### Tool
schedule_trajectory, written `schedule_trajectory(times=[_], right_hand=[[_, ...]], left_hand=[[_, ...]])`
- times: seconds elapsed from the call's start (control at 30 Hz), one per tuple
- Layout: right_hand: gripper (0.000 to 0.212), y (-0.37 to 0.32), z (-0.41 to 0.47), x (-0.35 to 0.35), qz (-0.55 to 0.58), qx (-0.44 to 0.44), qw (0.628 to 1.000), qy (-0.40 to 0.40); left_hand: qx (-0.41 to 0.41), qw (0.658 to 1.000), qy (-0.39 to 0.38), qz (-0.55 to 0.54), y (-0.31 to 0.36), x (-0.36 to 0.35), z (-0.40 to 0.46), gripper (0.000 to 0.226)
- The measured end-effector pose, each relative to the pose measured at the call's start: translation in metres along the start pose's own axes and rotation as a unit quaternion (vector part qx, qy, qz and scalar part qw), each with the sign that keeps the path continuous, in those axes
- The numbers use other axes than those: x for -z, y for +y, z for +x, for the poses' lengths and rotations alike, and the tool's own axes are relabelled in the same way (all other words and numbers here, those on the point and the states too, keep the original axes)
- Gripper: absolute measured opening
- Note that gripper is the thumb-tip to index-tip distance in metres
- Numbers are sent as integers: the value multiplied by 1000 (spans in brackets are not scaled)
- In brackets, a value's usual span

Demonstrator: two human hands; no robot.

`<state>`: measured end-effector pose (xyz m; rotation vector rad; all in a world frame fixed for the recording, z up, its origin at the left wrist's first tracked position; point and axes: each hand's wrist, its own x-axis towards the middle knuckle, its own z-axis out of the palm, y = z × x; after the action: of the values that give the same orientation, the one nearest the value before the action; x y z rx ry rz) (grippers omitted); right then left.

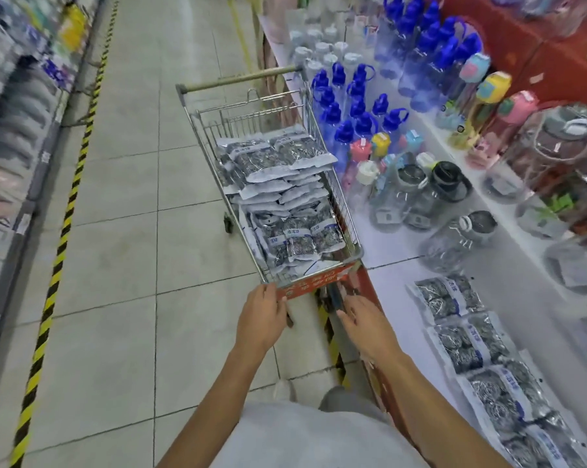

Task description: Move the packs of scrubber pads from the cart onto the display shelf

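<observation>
— Packs of scrubber pads [278, 194]: where are they?

— Most are heaped in the wire cart [347, 214] standing in the aisle, piled from its near end up to the far end, with the top layer lying flat near the handle bar. The cart's right side runs just beside the front edge of the display shelf [396, 241].

— Any on the shelf already?

— Yes. A row of shelved packs [467, 336] lies flat along the near stretch of the shelf, close to its front edge, side by side and touching or overlapping.

— And the hands?

— The left hand [263, 315] grasps the cart's near end: its fingers curl over the red panel [314, 282] there, grip closed on it. The right hand [364, 319] is released, fingers straight and spread, holding nothing, just beside the cart's near right corner and the shelf's front edge. Whether it touches either, I can't tell.

— What else is on the shelf?

— Farther along stand clear bottles with blue caps [356, 106], and toward the back edge large glass jars [562, 146]. The picture is blurred there.
</observation>
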<state>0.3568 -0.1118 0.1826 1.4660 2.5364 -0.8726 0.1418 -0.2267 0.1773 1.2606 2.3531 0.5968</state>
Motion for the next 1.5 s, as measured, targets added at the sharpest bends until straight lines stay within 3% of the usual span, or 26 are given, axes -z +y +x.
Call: schedule_trajectory(times=[0.2, 0.33, 0.53, 0.9, 1.03, 1.17, 1.5], right_hand=[[38, -32, 92, 18, 7, 27, 999, -34], [53, -45, 164, 30, 20, 25, 998, -51], [52, -69, 274, 31, 69, 44, 988, -133], [55, -42, 439, -15, 159, -132, 952, -225], [39, -26, 479, -47, 177, -203, 935, -232], [72, -16, 503, -83, 190, -244, 918, -249], [81, -25, 513, -120, 271, -354, 873, -199]], left_hand=[[72, 997, -22, -31, -16, 6, 59, 42], [133, 989, -29, -64, -19, 7, 113, 47], [245, 965, -14, -91, -25, 4, 201, 51], [400, 912, 4, -86, -57, -39, 310, 51], [411, 911, 30, -14, -67, -54, 323, 47], [420, 905, 56, -19, -75, -64, 331, 31], [453, 872, 139, -125, -84, -64, 314, 26]])
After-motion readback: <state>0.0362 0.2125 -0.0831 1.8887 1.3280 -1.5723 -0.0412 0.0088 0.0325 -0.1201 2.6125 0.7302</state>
